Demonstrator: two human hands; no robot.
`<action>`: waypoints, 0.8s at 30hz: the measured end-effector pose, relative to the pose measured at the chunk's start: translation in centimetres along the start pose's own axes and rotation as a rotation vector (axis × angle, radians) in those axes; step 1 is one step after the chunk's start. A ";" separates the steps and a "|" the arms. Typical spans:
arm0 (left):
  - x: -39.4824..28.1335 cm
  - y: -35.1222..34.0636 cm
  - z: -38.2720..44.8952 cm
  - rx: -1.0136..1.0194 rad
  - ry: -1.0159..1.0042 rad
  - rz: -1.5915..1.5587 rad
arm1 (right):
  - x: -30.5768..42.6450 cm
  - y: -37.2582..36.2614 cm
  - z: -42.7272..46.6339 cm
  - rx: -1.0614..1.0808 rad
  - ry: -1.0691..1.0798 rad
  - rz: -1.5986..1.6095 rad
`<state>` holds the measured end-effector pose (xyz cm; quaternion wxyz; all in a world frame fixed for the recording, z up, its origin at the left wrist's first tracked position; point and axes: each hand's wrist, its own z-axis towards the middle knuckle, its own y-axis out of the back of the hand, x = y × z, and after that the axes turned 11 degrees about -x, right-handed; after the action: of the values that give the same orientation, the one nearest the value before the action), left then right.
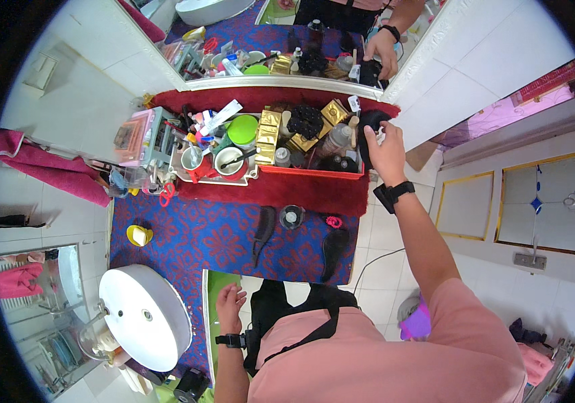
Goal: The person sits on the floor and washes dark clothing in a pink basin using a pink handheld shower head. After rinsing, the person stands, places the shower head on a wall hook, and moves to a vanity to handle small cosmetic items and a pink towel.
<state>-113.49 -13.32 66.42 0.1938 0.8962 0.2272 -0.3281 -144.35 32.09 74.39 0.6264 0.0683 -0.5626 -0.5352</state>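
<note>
My right hand (pixel 387 151) reaches to the right end of the red mat, its fingers on a black item (pixel 369 126) beside the red tray; whether they grip it is unclear. My left hand (pixel 230 300) hangs below the counter's front edge, holding nothing, fingers loosely curled. The red tray (pixel 312 172) holds gold boxes (pixel 268 133), a black scrunchie (pixel 305 122) and bottles. Nearer me on the blue patterned cloth lie a black comb (pixel 264 231), a round dark container (pixel 291 217), a pink coiled hair tie (pixel 334 221) and a black hairbrush (pixel 335 252).
A white tray (pixel 212 180) with cups, tubes and a green-lidded jar stands left of the red one. Red scissors (pixel 167 194), a yellow soap holder (pixel 139 236) and a white basin (pixel 146 317) are further left. A mirror (pixel 277 40) rises behind; a cable (pixel 379 258) crosses the floor.
</note>
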 end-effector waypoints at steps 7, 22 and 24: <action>-0.5 -0.5 0.1 0.017 -0.001 0.020 | -2.2 0.9 0.0 -0.116 0.120 0.040; 0.3 -8.3 5.8 -0.033 -0.849 0.852 | -5.3 3.4 -30.0 0.587 -0.300 -0.178; -0.2 -10.8 6.3 -0.136 -1.128 0.960 | -4.3 3.2 -29.9 0.577 -0.333 -0.194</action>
<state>-122.53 -7.61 59.95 0.4582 0.5785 -0.3035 -0.6028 -118.34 21.20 63.16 0.4272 0.2076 -0.7761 -0.4148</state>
